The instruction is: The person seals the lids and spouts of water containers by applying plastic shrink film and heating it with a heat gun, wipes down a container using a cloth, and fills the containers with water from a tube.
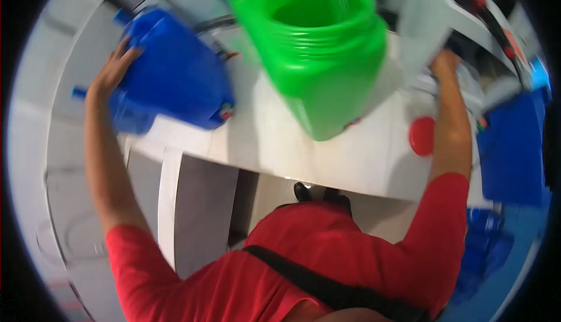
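My left hand [118, 66] rests at the side of a blue plastic jug [175, 68], its fingers curled over the edge near the top. The jug leans on the white counter. In the middle stands a large green plastic container [327, 65] with a wide, uncapped mouth. A clear streak, perhaps liquid, runs down into that mouth. My right hand [446, 63] reaches in beside a white object [423, 21] at the right; its fingers are mostly hidden. A red round lid [422, 136] lies on the counter by my right forearm.
The white counter [274, 147] has its front edge close to my body. Another blue container [511, 147] stands at the far right, with more blue plastic [482, 246] below. A black-and-red tool-like item [482, 15] sits at the upper right. An open cabinet [204, 205] is below left.
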### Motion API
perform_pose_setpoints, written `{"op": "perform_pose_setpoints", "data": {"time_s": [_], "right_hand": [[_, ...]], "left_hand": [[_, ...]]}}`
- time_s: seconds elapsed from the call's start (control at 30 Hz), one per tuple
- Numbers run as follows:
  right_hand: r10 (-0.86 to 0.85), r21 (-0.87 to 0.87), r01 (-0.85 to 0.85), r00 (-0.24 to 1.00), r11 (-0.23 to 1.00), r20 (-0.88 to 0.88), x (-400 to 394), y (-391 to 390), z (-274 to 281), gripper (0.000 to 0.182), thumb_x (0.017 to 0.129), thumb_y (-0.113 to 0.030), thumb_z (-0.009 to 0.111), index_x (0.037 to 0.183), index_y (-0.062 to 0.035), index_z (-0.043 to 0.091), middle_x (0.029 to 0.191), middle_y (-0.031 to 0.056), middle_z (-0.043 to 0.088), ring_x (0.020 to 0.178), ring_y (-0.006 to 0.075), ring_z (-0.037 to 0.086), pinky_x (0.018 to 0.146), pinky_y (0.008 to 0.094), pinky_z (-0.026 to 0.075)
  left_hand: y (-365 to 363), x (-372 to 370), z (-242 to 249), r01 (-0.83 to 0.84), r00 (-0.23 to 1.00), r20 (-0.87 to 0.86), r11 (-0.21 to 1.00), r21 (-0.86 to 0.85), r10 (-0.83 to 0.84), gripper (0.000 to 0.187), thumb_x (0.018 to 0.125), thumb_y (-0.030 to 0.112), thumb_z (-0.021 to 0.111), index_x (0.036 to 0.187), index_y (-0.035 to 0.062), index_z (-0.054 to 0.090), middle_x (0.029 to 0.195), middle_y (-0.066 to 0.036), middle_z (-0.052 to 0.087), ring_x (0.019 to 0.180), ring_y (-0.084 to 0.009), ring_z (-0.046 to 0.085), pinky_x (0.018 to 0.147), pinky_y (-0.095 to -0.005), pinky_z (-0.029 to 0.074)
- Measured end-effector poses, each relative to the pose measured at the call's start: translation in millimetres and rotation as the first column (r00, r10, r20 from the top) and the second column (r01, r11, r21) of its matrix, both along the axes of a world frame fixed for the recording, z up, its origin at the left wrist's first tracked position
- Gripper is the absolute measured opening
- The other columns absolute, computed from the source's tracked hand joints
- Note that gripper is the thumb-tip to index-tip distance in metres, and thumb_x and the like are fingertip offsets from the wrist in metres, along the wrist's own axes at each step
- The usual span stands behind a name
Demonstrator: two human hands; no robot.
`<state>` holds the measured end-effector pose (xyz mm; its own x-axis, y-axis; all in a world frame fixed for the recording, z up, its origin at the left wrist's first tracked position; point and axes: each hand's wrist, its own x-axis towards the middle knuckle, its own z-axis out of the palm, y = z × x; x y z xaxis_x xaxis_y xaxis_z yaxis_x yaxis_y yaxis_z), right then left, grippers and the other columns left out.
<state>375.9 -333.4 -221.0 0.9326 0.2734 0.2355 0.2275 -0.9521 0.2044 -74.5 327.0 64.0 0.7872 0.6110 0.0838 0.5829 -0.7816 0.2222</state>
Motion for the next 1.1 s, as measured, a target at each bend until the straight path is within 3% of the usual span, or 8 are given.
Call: {"op": "perform_pose_setpoints", "data": {"time_s": [0.3,0.37,0.5,0.57,0.73,0.97,1.03,1.1], "right_hand": [[0.028,0.095,-0.029,1.0,0.995,0.008,-4,-4,7,0.026,0.085,-0.027,0.063,0.102,-0.0113,0.075,0.101,0.0168,0.073,0.1,0.0372,0.069,0.084,0.0536,0.048],[-0.167,0.341,0.118,0.979,0.933,0.118,-11,-3,13,0.026,0.09,-0.027,0.06,0.098,-0.0058,0.073,0.102,0.0192,0.072,0.097,0.0376,0.069,0.084,0.0497,0.049],[-0.115,0.539,-0.124,0.915,0.833,0.388,12,-41,-13,0.032,0.095,-0.032,0.059,0.103,-0.0026,0.07,0.105,0.0199,0.071,0.097,0.0376,0.068,0.085,0.045,0.051],[-0.152,0.767,-0.238,0.904,0.595,0.399,-37,-35,5,0.037,0.098,-0.037,0.058,0.105,-0.0021,0.07,0.105,0.0183,0.071,0.097,0.0352,0.068,0.085,0.0402,0.051],[-0.192,0.823,-0.244,0.902,0.514,0.387,-111,-10,23,0.037,0.098,-0.036,0.061,0.11,-0.0011,0.068,0.103,0.0141,0.07,0.093,0.027,0.066,0.084,0.0356,0.051],[-0.142,0.91,-0.219,0.949,0.351,0.283,-275,-6,36,0.024,0.101,-0.017,0.06,0.108,0.0055,0.062,0.102,0.0113,0.067,0.095,0.0193,0.062,0.089,0.0306,0.048],[-0.055,0.938,-0.28,0.953,0.203,0.296,-302,-18,17,0.023,0.101,-0.016,0.059,0.11,0.0052,0.061,0.105,0.0102,0.065,0.096,0.0175,0.06,0.09,0.0307,0.048],[-0.045,0.955,-0.236,0.968,0.177,0.248,-333,-15,18,0.024,0.103,-0.017,0.057,0.112,0.0051,0.06,0.107,0.0103,0.064,0.097,0.0165,0.06,0.091,0.0301,0.048]], "left_hand": [[-98,10,65,-0.418,0.804,-0.458,0.908,0.02,0.38,0.105,0.083,0.087,0.038,0.15,0.0063,0.041,0.138,-0.025,0.055,0.124,-0.0406,0.056,0.108,-0.0513,0.041],[-47,-2,45,-0.029,0.909,-0.395,0.966,0.259,0.133,0.097,0.085,0.082,0.041,0.15,0.0104,0.041,0.141,-0.026,0.051,0.13,-0.0429,0.05,0.112,-0.0528,0.038],[-16,-7,4,0.319,0.947,-0.021,0.934,0.162,-0.32,0.089,0.086,0.079,0.043,0.152,0.0193,0.042,0.152,-0.022,0.041,0.143,-0.0426,0.034,0.117,-0.0544,0.028],[-13,1,-1,0.179,0.983,-0.059,0.969,0.172,-0.171,0.087,0.085,0.077,0.046,0.152,0.0226,0.04,0.158,-0.022,0.031,0.148,-0.0402,0.024,0.119,-0.0531,0.024],[-14,24,-2,-0.164,0.986,-0.009,0.979,0.121,0.167,0.099,0.081,0.083,0.044,0.154,0.0156,0.036,0.152,-0.027,0.036,0.14,-0.0424,0.039,0.113,-0.0521,0.036],[-21,-15,48,-0.194,0.831,-0.531,0.981,-0.005,0.162,0.117,0.072,0.097,0.031,0.153,0.0134,0.037,0.149,-0.026,0.043,0.136,-0.0388,0.045,0.113,-0.053,0.035],[-3,-24,28,0.467,0.883,-0.203,0.741,0.483,-0.424,0.103,0.078,0.089,0.041,0.153,0.0185,0.039,0.151,-0.023,0.042,0.14,-0.039,0.038,0.115,-0.0541,0.031],[3,-11,27,0.69,0.721,-0.264,0.626,0.362,-0.641,0.086,0.084,0.074,0.05,0.153,0.0234,0.04,0.153,-0.02,0.039,0.143,-0.0402,0.032,0.117,-0.0536,0.027]]}}
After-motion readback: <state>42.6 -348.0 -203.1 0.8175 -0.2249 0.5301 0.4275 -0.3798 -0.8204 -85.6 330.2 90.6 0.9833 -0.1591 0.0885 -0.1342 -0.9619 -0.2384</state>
